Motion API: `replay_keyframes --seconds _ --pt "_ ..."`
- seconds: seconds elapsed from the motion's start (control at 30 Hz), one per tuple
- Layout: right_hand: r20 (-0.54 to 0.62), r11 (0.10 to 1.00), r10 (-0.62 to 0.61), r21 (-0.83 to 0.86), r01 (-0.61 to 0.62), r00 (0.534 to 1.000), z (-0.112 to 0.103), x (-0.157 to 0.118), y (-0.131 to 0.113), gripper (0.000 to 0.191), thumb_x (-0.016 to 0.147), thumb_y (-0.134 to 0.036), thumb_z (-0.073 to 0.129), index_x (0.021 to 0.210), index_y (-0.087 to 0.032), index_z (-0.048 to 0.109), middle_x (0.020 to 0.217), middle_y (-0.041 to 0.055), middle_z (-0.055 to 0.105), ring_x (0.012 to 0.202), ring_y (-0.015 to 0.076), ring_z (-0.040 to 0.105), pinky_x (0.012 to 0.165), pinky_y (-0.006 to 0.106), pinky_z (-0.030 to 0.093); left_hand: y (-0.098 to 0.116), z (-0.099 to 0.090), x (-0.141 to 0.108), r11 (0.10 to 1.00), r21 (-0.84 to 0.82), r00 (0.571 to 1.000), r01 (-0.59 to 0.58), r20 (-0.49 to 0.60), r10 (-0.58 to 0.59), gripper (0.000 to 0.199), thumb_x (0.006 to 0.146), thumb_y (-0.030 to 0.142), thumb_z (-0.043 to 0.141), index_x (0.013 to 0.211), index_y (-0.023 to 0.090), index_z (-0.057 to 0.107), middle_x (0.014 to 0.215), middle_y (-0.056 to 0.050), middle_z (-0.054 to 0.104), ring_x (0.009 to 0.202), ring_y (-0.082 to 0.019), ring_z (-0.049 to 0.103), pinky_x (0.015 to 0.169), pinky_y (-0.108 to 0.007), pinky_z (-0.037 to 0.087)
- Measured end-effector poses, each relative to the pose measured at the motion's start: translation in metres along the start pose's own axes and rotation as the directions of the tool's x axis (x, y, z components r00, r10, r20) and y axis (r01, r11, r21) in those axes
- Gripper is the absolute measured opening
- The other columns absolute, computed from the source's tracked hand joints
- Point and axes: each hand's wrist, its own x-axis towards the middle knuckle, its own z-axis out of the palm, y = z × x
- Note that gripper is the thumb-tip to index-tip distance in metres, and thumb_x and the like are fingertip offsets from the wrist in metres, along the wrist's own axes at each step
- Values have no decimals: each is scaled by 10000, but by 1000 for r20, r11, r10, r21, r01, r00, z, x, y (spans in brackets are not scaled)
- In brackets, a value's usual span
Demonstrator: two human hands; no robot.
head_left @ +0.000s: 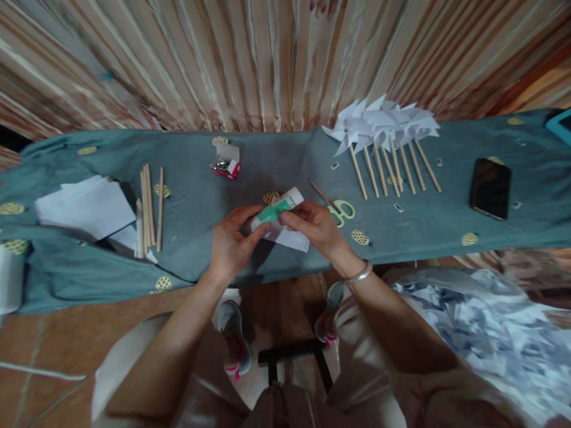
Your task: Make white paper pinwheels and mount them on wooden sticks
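Above the middle of the cloth, my left hand (234, 241) is closed on the lower left end of a white-and-green tube (279, 206); its exact kind is too blurred to tell. My right hand (316, 228) pinches at the tube's right side and at a piece of white paper (291, 237) just under it. Fingers hide part of both. Scissors (338, 209) with pale green handles lie beside my right hand. A small red-and-white open box (226, 163) of shiny metal bits stands beyond my left hand.
Paper pinwheels (385, 123) on wooden sticks lie in a row at the back right. A phone (490, 188) rests further right. Loose sticks (148, 206) and white paper sheets (86, 205) are at left. A clear bag (500, 337) of folded white paper stands below right.
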Motion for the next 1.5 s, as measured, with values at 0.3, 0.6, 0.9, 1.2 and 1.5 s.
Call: replay_keyframes --seconds 0.3,0.6,0.9,1.2,1.5 --pt "48 709 -263 -668 227 964 -48 -13 -4 186 855 -214 576 921 -210 750 937 56 780 863 216 723 832 372 557 -35 -36 10 924 375 997 72 -15 -71 302 870 381 615 1080 188 713 1051 -89 745 962 -269 697 876 -375 541" --pt "281 499 -303 -767 403 911 -50 -29 -10 263 899 -120 497 989 -215 725 1105 72 743 1076 220 680 992 408 519 -2 -2 -14 828 324 886 -458 236 398 367 905 369 652 1230 203 612 1239 -114 666 1165 -294 585 977 -469 502" --pt "288 494 -295 -770 404 911 -50 -33 -8 264 870 -110 518 1009 -192 727 1182 108 707 1102 239 656 1007 437 507 12 27 -23 742 310 801 -595 309 513 165 956 212 576 1072 153 678 1021 -96 734 984 -246 632 823 -383 501" --pt "263 562 -269 -738 373 926 -52 -34 -8 302 811 -107 559 1032 -230 726 1228 91 696 1163 255 637 1048 477 473 10 28 -22 751 314 809 -580 333 485 180 974 195 540 1040 163 704 989 -92 744 932 -230 647 805 -371 487" --pt "239 740 -188 -603 298 953 -50 -38 -8 71 793 -226 748 853 -263 754 1256 60 676 1189 230 628 1040 429 480 16 30 -28 796 220 818 -563 280 502 143 964 190 552 984 135 683 953 -96 743 896 -213 661 775 -334 505"
